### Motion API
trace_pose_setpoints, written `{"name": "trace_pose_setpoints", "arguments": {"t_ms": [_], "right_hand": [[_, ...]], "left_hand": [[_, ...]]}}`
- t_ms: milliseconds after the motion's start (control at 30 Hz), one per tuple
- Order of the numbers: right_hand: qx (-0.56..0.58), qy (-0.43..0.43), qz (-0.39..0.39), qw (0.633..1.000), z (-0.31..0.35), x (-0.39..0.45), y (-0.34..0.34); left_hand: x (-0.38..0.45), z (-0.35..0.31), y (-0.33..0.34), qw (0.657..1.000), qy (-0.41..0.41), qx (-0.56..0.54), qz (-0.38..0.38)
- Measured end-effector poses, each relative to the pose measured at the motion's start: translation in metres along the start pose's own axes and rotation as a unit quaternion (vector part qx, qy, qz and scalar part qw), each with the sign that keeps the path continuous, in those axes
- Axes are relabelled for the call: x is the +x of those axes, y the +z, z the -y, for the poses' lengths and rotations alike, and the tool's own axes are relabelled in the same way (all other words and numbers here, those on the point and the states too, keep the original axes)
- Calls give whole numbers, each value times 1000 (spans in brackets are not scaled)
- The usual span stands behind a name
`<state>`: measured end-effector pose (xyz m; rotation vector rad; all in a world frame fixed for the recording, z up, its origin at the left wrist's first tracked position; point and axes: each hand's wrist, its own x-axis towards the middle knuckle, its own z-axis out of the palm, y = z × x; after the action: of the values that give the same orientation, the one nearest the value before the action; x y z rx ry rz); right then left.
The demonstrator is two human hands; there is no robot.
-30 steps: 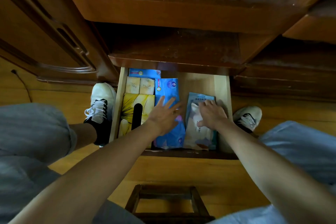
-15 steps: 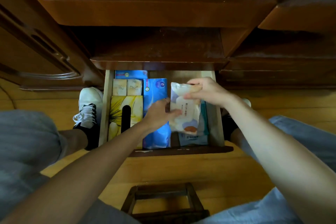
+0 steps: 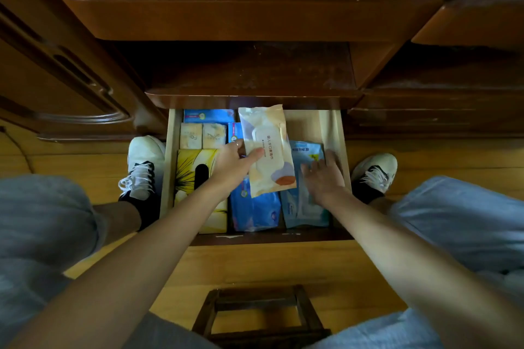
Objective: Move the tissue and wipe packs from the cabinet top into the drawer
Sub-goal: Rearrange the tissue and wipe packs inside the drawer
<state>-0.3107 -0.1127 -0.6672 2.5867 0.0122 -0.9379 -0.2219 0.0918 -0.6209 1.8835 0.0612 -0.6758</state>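
Open drawer [image 3: 330, 133], pale wood inside, pulled out from a dark wooden cabinet [image 3: 249, 20]; viewed from above.

Left hand [image 3: 231, 167]: closed around the left long edge of a cream and peach wipe pack [image 3: 268, 150], thumb on top of its face, other fingers under it. The pack is lifted above the drawer contents, long axis running front to back, tilted slightly. It overlaps a blue tissue pack [image 3: 253, 211] beneath it and the left edge of a light blue wipe pack [image 3: 304, 207].

Right hand [image 3: 323, 176]: fingers spread and extended, palm down, resting flat on the light blue wipe pack; it grips nothing. That pack lies flat along the right side of the drawer, reaching close to the front edge.

Other drawer contents: yellow tissue box [image 3: 195, 187] with a dark oval slot at the front left corner; two small beige tissue packs [image 3: 202, 136] side by side just behind it; another blue pack [image 3: 208, 115] at the back left corner, partly under the cabinet lip. The back right corner shows bare wood.

Outside the drawer: white and black shoes [image 3: 143, 164] on either side, standing on a yellow wooden floor [image 3: 255, 263]. Grey trouser legs fill both lower corners of the view. A dark wooden stool frame [image 3: 258, 314] sits at the bottom centre.
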Motion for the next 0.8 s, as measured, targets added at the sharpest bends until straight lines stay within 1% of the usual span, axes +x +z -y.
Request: {"name": "trace_pose_setpoints", "arguments": {"t_ms": [67, 133, 200, 267, 333, 400, 467, 533, 600, 667, 733, 800], "right_hand": [[-31, -15, -20, 999, -3, -5, 4], [0, -54, -57, 997, -16, -9, 0], [84, -114, -79, 987, -33, -17, -15], [197, -153, -50, 967, -53, -31, -30], [245, -140, -22, 959, -74, -44, -36], [272, -89, -57, 957, -91, -55, -35], [348, -43, -100, 931, -102, -65, -28], [409, -15, -121, 904, -105, -70, -20], [412, 3, -127, 902, -102, -67, -13], [371, 9, -136, 919, -93, -59, -8], [309, -4, -161, 937, -82, -45, -11], [242, -22, -184, 952, -70, -30, -19]], "left_hand": [[1, -4, 5, 1000, -9, 13, 5], [3, -7, 12, 999, -19, 26, 13], [7, -11, 21, 999, -22, 34, 12], [12, -13, 33, 999, -22, 47, 4], [16, -15, 45, 997, -14, 72, 8], [18, -13, 59, 994, -8, 107, 28], [18, -8, 76, 985, -16, 153, 72], [16, 0, 93, 971, -36, 191, 140], [10, 7, 103, 950, -68, 218, 210], [4, 14, 106, 933, -65, 255, 245], [1, 16, 107, 923, -30, 294, 246], [-1, 12, 106, 921, -8, 322, 218]]}}
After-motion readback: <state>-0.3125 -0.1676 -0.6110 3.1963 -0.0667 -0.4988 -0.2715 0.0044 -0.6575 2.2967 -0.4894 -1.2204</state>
